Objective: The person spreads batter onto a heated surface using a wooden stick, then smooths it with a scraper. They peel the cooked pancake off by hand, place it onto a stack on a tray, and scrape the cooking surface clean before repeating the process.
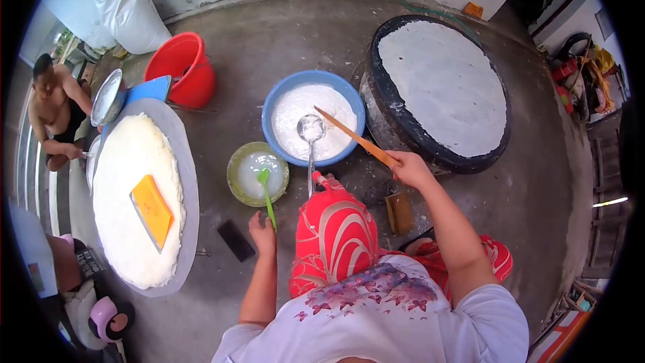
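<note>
In my right hand [411, 169], fingers closed round its near end, is a long flat wooden spatula [359, 140]. Its tip reaches over the blue basin [267, 136] of thick white batter [295, 102]. A metal ladle [311, 136] rests in that basin, its handle pointing toward me. My left hand [263, 234] is at the end of a bright green spatula [267, 195], which it seems to grip. The green tool's head stands in a small olive bowl [232, 181] of milky liquid.
A round black griddle [502, 141] with a spread white sheet [443, 81] stands right. Left, a round board [188, 215] bears stacked white sheets and an orange scraper [153, 210]. A phone [236, 240], wooden block [399, 213] and red bucket [198, 81] sit around. Another person [64, 101] crouches far left.
</note>
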Demonstrator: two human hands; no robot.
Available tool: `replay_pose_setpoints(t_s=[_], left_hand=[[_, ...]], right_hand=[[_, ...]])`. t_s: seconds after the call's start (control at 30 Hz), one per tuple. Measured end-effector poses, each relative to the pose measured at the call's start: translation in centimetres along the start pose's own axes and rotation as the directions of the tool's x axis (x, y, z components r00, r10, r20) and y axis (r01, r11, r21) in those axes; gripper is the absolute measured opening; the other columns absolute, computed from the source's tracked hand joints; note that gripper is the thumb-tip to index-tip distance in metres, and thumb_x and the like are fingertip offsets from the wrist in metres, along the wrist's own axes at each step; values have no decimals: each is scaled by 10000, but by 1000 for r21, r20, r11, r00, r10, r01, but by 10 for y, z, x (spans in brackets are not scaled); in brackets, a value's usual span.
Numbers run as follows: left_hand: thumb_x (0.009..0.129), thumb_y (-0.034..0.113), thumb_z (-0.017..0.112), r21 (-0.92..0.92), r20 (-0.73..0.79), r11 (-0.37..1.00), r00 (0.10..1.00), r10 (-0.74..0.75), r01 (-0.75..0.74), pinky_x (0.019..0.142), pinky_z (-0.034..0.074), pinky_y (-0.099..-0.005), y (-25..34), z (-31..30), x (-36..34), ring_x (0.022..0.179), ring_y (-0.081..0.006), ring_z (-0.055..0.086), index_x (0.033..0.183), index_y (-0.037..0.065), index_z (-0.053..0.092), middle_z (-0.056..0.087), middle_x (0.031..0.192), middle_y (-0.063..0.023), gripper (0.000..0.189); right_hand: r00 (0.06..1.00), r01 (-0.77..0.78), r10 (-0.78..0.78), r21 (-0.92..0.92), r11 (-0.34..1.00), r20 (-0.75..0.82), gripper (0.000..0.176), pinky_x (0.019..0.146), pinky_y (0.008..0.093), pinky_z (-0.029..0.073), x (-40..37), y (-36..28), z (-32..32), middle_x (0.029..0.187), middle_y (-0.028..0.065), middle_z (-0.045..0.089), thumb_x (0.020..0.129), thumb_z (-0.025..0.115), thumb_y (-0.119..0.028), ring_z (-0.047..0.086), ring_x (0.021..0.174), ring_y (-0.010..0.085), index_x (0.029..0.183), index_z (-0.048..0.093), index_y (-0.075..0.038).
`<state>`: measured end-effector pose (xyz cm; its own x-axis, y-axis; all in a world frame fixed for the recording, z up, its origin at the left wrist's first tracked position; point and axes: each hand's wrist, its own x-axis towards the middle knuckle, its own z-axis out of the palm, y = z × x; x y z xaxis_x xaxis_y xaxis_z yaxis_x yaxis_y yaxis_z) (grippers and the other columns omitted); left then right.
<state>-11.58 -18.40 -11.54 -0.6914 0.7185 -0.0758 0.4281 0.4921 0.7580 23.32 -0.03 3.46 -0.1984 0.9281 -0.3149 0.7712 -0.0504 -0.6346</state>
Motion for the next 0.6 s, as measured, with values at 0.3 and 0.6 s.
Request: replay_pose_setpoints(t_s=[0.3, 0.6], left_hand=[[888, 162, 449, -485, 187, 860, 979, -76, 159, 884, 354, -282, 73, -26, -20, 1011, -181, 477, 1113, -26, 510, 496, 1121, -112, 300], [919, 298, 286, -510, 194, 835, 917, 348, -209, 979, 264, -343, 198, -74, -73, 1182, -228, 356, 1258, -17, 362, 349, 1294, -126, 469]], right_hand=[[965, -149, 254, 657, 739, -67, 410, 356, 184, 307, -49, 20, -60, 605, 17, 535, 841, 462, -69, 398, 398, 46, 1251, 438, -76], [768, -90, 517, 735, 672, -378, 368, 324, 185, 316, -54, 120, -123, 641, 56, 547, 893, 350, -127, 388, 375, 61, 1249, 439, -104]])
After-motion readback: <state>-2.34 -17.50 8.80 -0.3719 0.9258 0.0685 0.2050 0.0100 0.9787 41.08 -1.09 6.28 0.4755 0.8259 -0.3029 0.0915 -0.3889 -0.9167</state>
